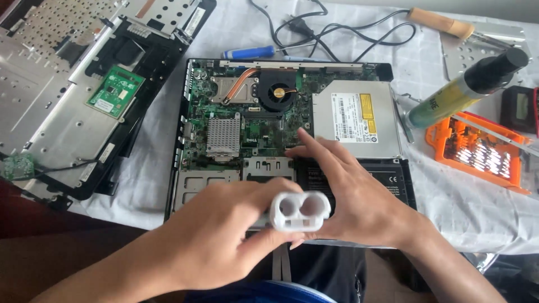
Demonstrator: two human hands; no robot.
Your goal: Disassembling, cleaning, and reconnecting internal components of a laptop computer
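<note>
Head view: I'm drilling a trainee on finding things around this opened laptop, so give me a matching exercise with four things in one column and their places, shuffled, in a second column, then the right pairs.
Things:
1. white two-holed plastic piece
2. orange bit case
3. silver optical drive
4. removed keyboard panel

Places:
A. upper left of the table
B. held in the left hand, next to the right hand
C. right side of the table, beside the green spray can
D. in the laptop base, right of the black fan

Pairs: 1-B, 2-C, 3-D, 4-A
</note>
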